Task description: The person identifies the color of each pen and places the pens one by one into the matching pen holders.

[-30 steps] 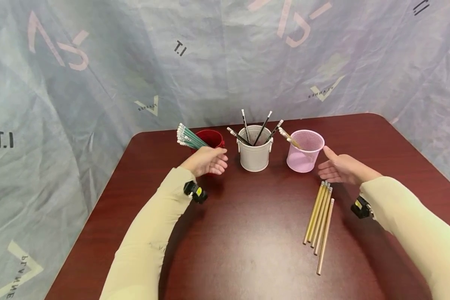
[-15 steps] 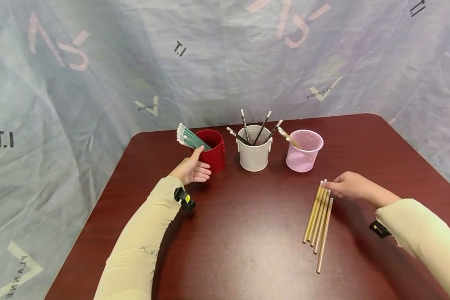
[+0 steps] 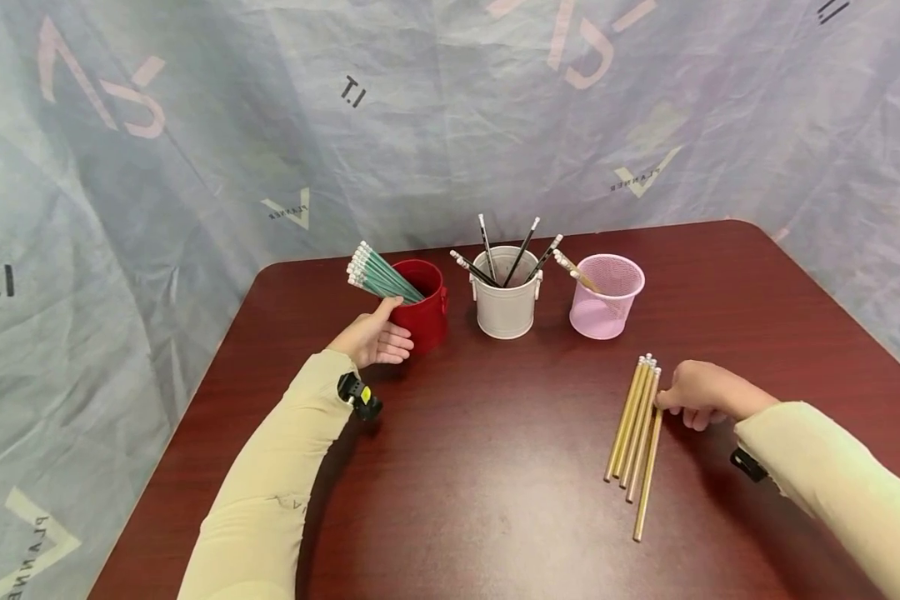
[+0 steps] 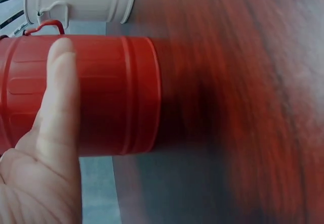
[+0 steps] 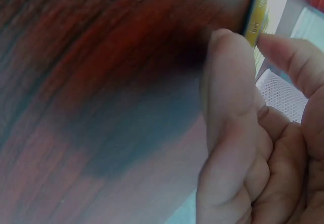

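Note:
My right hand pinches a gold pencil below its white eraser, at the right side of a group of gold pencils. In the right wrist view the gold pencil shows between thumb and forefinger, with lettering on its side. My left hand is at the front left of a red pail, fingers extended and holding nothing. Its thumb lies across the red pail in the left wrist view; contact cannot be told. Teal pencils with white erasers lean out of that pail.
A white pail holding several black pencils stands mid-back. To its right is a pink mesh cup with a few gold pencils leaning left. A grey printed cloth hangs behind the dark red table.
My right hand has come down from beside the pink cup and taken hold of the rightmost gold pencil, whose eraser end has shifted forward. My left hand has moved left across the red pail.

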A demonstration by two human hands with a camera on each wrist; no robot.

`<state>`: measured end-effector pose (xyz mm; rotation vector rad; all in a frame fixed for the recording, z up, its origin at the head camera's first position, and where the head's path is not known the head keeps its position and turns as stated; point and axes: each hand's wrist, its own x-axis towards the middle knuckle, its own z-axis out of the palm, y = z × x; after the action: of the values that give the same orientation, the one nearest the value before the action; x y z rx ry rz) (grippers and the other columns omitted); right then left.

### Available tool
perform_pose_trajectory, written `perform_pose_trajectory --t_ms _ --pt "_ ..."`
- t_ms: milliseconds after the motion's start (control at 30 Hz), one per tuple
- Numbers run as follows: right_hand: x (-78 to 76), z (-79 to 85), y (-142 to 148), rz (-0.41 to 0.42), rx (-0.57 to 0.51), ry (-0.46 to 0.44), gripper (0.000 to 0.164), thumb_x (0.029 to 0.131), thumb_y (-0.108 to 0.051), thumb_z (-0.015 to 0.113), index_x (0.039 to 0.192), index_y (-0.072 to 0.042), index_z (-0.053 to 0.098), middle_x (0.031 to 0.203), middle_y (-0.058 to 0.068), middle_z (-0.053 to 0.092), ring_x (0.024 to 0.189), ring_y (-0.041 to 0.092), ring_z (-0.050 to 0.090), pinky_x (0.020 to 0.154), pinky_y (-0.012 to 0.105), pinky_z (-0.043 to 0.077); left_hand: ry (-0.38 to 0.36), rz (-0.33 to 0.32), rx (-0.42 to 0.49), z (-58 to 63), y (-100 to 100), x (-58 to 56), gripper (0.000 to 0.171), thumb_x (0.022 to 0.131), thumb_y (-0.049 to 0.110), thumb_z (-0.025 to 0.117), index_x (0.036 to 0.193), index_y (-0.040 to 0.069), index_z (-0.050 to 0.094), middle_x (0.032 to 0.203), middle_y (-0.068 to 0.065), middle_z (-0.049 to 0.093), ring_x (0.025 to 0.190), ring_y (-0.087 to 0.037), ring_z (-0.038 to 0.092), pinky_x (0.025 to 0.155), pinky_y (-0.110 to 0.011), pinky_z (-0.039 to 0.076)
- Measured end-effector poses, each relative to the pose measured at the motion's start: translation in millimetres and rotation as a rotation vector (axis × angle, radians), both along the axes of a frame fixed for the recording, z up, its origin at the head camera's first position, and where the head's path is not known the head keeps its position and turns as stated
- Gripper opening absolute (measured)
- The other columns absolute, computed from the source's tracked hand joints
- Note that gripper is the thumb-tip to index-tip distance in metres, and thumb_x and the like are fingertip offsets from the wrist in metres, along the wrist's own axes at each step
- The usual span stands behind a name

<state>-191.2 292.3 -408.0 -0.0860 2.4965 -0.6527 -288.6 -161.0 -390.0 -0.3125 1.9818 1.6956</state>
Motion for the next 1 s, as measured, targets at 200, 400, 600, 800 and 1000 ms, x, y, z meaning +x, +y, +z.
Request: perform_pose_trajectory --t_ms 200,400,600,800,1000 --pt "-1.0 -2.6 0 -0.038 -0.030 -0.038 0.021 0.079 -0.018 0.058 0.063 -0.005 0.057 0.049 -0.001 0.056 0.045 0.009 0.056 0.041 0.023 0.041 0.008 0.046 0.028 -5.1 2 2.9 0.076 0.093 0.055 0.043 0.124 -0.014 0.051 0.087 -0.014 0.066 0.089 -0.031 0.068 0.068 -0.031 0.057" --pt "-7.4 0.2 5 -0.170 -0.228 -0.048 0.014 0.081 -0.013 0.056 0.069 -0.008 0.059 0.057 -0.003 0.058 0.053 0.009 0.058 0.048 0.027 0.046 -0.004 0.072 0.043 -7.4 5 3.5 0.078 0.092 0.057 0.043 0.125 -0.013 0.050 0.093 -0.017 0.064 0.093 -0.032 0.066 0.068 -0.030 0.057" --pt "-22.6 19.3 15 -0.259 -0.504 -0.031 0.011 0.087 -0.005 0.052 0.086 -0.008 0.062 0.071 -0.003 0.062 0.064 0.008 0.060 0.059 0.030 0.054 -0.001 0.079 0.046 -7.9 3 5.1 0.078 0.092 0.056 0.043 0.125 -0.015 0.050 0.093 -0.017 0.065 0.089 -0.030 0.068 0.069 -0.031 0.057" --pt "-38.8 61.3 24 -0.309 -0.828 0.133 0.034 0.093 0.007 0.049 0.081 -0.018 0.067 0.075 -0.003 0.068 0.069 0.010 0.066 0.061 0.030 0.057 0.011 0.104 0.016 -7.0 3 5.5 0.078 0.091 0.057 0.045 0.121 -0.015 0.052 0.079 -0.013 0.065 0.072 -0.022 0.067 0.063 -0.029 0.057" --pt "-46.9 125.2 29 -0.437 -1.235 0.402 0.027 0.086 0.018 0.056 0.082 -0.003 0.072 0.082 0.003 0.071 0.067 0.015 0.070 0.054 0.023 0.055 0.006 0.135 0.046 -9.1 7 4.6 0.077 0.091 0.055 0.047 0.120 -0.015 0.052 0.082 -0.015 0.065 0.076 -0.024 0.068 0.068 -0.032 0.057"
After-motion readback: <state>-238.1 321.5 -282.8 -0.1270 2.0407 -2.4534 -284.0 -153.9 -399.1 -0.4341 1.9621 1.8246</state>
